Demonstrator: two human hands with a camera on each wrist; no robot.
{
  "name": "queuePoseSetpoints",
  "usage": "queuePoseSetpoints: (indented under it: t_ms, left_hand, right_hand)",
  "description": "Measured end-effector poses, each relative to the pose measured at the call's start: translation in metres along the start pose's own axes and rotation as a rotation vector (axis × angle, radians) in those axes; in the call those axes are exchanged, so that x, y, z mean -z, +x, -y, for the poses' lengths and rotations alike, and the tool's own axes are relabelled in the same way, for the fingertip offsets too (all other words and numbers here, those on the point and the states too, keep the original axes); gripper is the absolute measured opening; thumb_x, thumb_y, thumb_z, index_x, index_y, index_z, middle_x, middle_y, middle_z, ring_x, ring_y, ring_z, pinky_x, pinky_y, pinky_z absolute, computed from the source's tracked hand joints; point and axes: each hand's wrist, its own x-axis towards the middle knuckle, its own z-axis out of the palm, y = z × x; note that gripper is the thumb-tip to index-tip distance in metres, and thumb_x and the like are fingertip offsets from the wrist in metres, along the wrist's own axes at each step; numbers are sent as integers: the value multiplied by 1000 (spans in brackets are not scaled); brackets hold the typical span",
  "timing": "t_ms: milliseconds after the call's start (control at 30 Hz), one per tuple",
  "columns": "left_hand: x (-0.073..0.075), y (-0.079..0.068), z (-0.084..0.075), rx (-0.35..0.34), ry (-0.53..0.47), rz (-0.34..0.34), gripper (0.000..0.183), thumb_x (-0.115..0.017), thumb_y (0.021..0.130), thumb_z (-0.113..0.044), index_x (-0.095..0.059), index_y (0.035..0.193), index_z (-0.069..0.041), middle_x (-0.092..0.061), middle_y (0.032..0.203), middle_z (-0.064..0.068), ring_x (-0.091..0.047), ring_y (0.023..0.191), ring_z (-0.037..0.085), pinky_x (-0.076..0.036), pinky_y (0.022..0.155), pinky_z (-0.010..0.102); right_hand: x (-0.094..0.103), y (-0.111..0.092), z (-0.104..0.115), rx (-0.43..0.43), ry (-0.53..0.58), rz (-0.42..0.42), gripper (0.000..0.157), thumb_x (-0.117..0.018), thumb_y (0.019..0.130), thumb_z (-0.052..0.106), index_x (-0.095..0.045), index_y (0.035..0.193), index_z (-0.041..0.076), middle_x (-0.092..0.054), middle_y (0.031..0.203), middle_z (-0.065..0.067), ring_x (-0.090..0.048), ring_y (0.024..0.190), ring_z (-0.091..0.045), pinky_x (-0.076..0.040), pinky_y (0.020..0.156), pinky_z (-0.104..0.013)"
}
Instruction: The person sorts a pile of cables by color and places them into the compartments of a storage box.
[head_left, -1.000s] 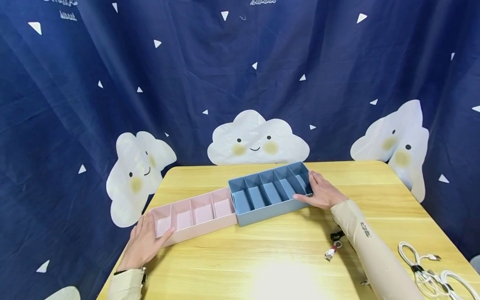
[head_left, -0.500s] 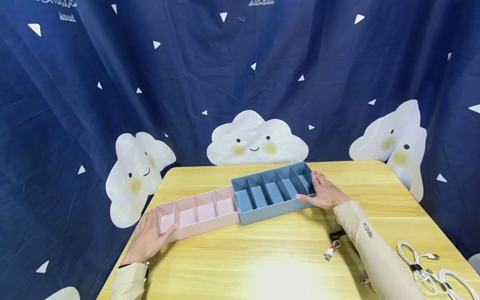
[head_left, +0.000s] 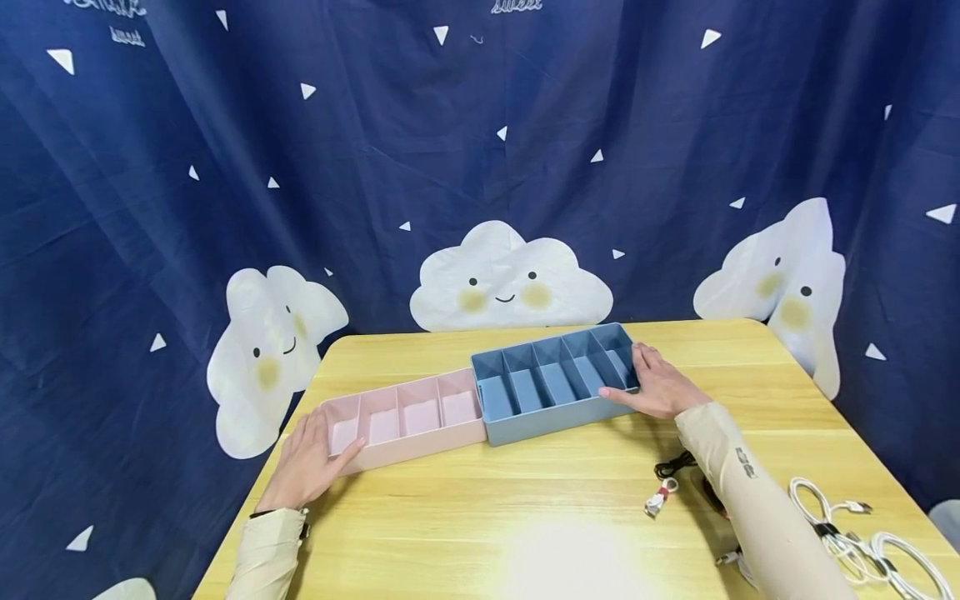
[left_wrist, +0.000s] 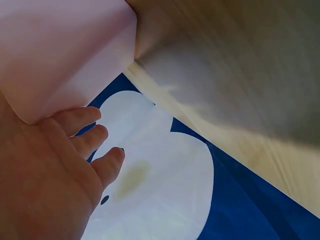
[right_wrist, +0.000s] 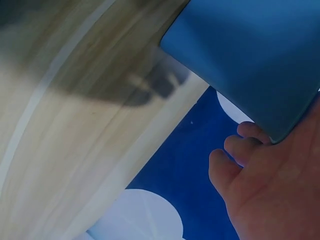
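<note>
A pink divided storage box (head_left: 408,417) lies slantwise on the wooden table, its right end meeting a blue divided storage box (head_left: 555,387). Both have several compartments, with nothing showing in them. My left hand (head_left: 300,467) grips the left end of the pink box, thumb along the near wall and the other fingers against the end wall. On the far right, my right hand (head_left: 660,387) holds the blue box's end, its thumb over the near rim. In the right wrist view the blue box's wall (right_wrist: 250,55) sits against the palm, fingertips (right_wrist: 223,167) reaching past its corner.
Coiled white cables (head_left: 847,542) lie at the table's right side. A short white cable (head_left: 658,498) and a black cable (head_left: 675,464) are close to my right sleeve. Another cable end (head_left: 729,557) shows partly under the forearm. A dark blue curtain (head_left: 450,150) with clouds hangs behind the table.
Both boxes have slid together to the right and slightly away from me, with a hand on each outer end. The view has also shifted a little.
</note>
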Motion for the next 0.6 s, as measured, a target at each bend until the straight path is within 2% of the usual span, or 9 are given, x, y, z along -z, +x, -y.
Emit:
queuePoseSetpoints:
  t_ms: [200, 333, 600]
  left_hand:
    - [-4, 10, -2, 2, -8, 18, 105, -47, 93, -67, -20, 149, 17, -24, 156, 36, -19, 146, 52, -20, 117, 66]
    - [-5, 16, -4, -28, -5, 12, 104, -48, 93, -66, -21, 148, 18, -26, 155, 36, -21, 145, 52, -21, 119, 64]
    - [-8, 29, -10, -43, -26, 23, 104, -48, 93, -66, -21, 149, 17, -23, 157, 35, -20, 145, 53, -23, 115, 68]
  right_hand:
    - [2, -4, -4, -6, -1, -1, 116, -45, 87, 76, -11, 152, -14, -8, 161, -33, -12, 148, -51, -19, 120, -62]
    - [4, -7, -8, -21, 1, -2, 116, -45, 87, 76, -10, 152, -15, -8, 161, -33, -12, 148, -51, -19, 121, -62]
    - [5, -13, -16, -43, -6, -12, 117, -44, 87, 77, -9, 151, -15, -8, 160, -35, -13, 148, -52, -20, 120, -62]
